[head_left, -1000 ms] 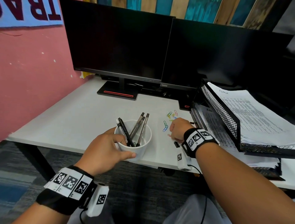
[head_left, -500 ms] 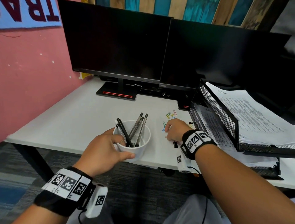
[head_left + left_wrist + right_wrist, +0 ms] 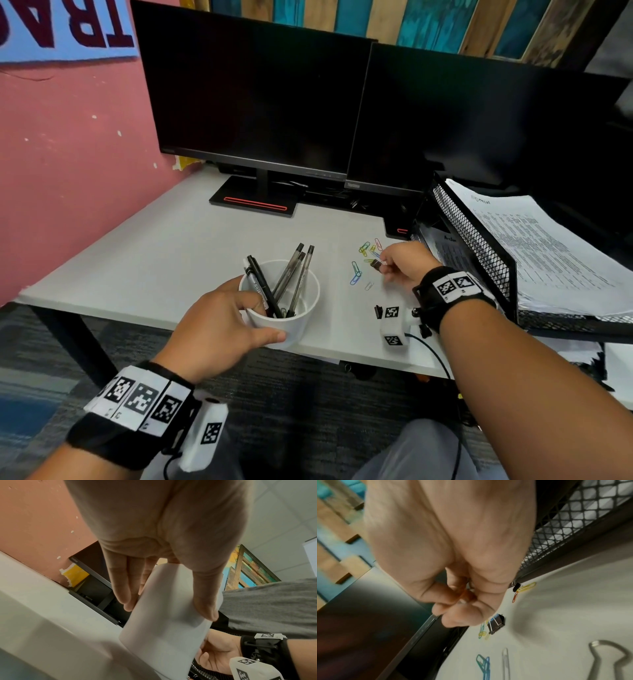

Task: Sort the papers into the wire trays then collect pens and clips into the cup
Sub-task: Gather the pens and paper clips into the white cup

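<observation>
Head view: our left hand (image 3: 219,329) steadies the white round cup (image 3: 284,308) of pens on the desk (image 3: 154,260), while our right hand (image 3: 406,263) pinches a small black binder clip (image 3: 376,264), light, stiff, best held by its wire handles.

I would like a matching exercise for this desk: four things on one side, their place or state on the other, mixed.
1. pens
2. black binder clip
3. white cup
4. printed papers

a. in the wire tray
b. gripped by the left hand
c. standing in the cup
d. pinched by the right hand

Pairs: 1-c, 2-d, 3-b, 4-a
</observation>
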The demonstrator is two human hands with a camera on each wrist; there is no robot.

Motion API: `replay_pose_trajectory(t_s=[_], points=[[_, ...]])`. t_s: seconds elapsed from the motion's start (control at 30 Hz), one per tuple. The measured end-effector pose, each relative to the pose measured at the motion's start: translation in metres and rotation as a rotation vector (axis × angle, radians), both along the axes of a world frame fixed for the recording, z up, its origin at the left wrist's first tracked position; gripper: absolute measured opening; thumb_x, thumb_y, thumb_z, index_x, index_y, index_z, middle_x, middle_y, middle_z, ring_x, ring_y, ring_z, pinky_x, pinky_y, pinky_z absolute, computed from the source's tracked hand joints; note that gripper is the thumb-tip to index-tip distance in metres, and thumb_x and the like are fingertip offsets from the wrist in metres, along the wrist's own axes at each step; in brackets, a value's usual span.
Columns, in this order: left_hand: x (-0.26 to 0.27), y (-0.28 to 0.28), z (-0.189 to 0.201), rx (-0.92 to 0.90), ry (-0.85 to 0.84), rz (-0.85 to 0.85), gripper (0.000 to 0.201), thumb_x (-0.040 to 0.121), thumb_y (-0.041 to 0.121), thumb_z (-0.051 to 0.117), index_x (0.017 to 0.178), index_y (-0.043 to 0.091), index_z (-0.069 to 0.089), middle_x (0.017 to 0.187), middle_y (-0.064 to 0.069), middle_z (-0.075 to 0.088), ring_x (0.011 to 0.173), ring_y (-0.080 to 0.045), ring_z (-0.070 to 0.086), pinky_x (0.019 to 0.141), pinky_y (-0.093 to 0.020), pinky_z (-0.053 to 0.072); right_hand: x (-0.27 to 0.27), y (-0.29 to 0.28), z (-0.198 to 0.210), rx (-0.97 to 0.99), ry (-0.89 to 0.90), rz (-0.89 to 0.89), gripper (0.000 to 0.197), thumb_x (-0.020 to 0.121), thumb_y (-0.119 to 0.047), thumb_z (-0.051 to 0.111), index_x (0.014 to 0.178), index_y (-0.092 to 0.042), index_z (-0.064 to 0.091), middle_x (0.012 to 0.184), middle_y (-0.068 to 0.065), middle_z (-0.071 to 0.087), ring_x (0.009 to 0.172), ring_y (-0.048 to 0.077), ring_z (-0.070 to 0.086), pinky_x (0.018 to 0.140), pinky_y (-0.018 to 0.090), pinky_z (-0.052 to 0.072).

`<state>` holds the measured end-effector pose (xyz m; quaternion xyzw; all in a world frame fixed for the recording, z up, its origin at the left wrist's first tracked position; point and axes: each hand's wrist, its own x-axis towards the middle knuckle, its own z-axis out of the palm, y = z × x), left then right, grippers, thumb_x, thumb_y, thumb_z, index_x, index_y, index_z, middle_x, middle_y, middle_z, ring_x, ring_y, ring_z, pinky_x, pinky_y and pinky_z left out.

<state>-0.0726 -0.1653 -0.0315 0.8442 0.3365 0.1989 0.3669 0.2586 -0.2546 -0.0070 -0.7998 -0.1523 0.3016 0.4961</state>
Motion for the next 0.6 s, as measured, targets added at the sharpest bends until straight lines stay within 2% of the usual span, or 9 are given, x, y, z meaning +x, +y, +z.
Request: replay_pose_trajectory(t_s=[0.07,0.1,0.17,0.23,0.3,0.4,0.5,0.53,0.6], points=[[0.0,-0.001,-0.001,0.01,0.007,-0.002,0.028,0.063,0.044,0.096,0.072,0.028,0.076,0.103,0.02,0.067,0.09,0.007,0.063,0.077,-0.025,0.049,0.001,-0.001,0.0,0.046,0.034,-0.046,0.032,0.089,0.013,0.032,0.07,0.001,0.054,0.069,0.015,0.05,0.052,0.022,0.045,0.036,0.022,0.034],[0.0,-0.001,-0.001,0.015,0.012,0.0,0.028,0.063,0.045,0.096,0.072,0.027,0.076,0.101,0.02,0.066,0.09,0.009,0.06,0.074,-0.025,0.048,0.003,-0.001,-0.001,0.029,0.039,-0.049,0.032,0.087,0.012,0.031,0.069,0.0,0.055,0.066,0.013,0.048,0.05,0.021,0.041,0.038,0.022,0.03],[0.001,-0.002,-0.001,0.019,0.014,0.004,0.029,0.063,0.045,0.096,0.073,0.025,0.076,0.099,0.02,0.066,0.089,0.01,0.059,0.072,-0.025,0.046,0.006,-0.001,-0.006,-0.106,-0.019,0.003,0.025,0.087,0.004,0.042,0.072,-0.004,0.06,0.059,0.008,0.047,0.047,0.018,0.035,0.042,0.023,0.026],[0.002,-0.002,-0.001,0.023,0.018,0.005,0.029,0.063,0.045,0.096,0.073,0.025,0.076,0.101,0.021,0.066,0.088,0.01,0.059,0.075,-0.025,0.049,0.01,0.002,-0.011,-0.323,-0.187,0.137,0.013,0.089,-0.015,0.059,0.079,-0.008,0.065,0.062,0.005,0.053,0.049,0.019,0.04,0.046,0.025,0.03],[0.003,-0.001,-0.001,0.029,0.02,0.004,0.03,0.063,0.046,0.096,0.073,0.026,0.076,0.102,0.022,0.066,0.088,0.01,0.06,0.08,-0.027,0.052,0.01,0.006,-0.017,-0.545,-0.401,0.267,0.026,0.088,-0.035,0.069,0.089,-0.009,0.068,0.078,0.004,0.065,0.06,0.019,0.054,0.051,0.025,0.038],[0.002,-0.001,-0.001,0.038,0.014,-0.001,0.031,0.062,0.047,0.095,0.071,0.027,0.075,0.101,0.02,0.067,0.088,0.003,0.064,0.083,-0.03,0.054,0.002,0.01,-0.023,-0.715,-0.59,0.357,0.042,0.082,-0.048,0.077,0.091,-0.011,0.058,0.086,0.003,0.064,0.071,0.017,0.06,0.055,0.025,0.043],[0.002,0.0,-0.001,0.032,0.001,-0.009,0.03,0.062,0.047,0.095,0.071,0.029,0.074,0.101,0.019,0.067,0.089,0.001,0.065,0.081,-0.03,0.053,-0.005,0.019,-0.025,-0.784,-0.701,0.412,0.039,0.087,-0.038,0.076,0.103,-0.009,0.055,0.098,0.005,0.063,0.087,0.024,0.062,0.065,0.028,0.049],[0.001,0.0,-0.001,0.031,-0.001,-0.013,0.03,0.062,0.048,0.095,0.071,0.029,0.074,0.101,0.019,0.067,0.089,0.0,0.065,0.081,-0.031,0.053,-0.006,0.023,-0.025,-0.797,-0.708,0.433,0.033,0.089,-0.032,0.074,0.104,-0.009,0.055,0.1,0.006,0.062,0.09,0.026,0.061,0.066,0.028,0.048],[0.001,0.001,-0.001,0.031,0.002,-0.014,0.03,0.062,0.049,0.095,0.072,0.029,0.074,0.101,0.018,0.067,0.089,0.001,0.065,0.08,-0.03,0.053,-0.008,0.028,-0.025,-0.819,-0.707,0.471,0.023,0.093,-0.022,0.068,0.103,-0.007,0.054,0.093,0.006,0.061,0.09,0.027,0.06,0.061,0.027,0.045]])
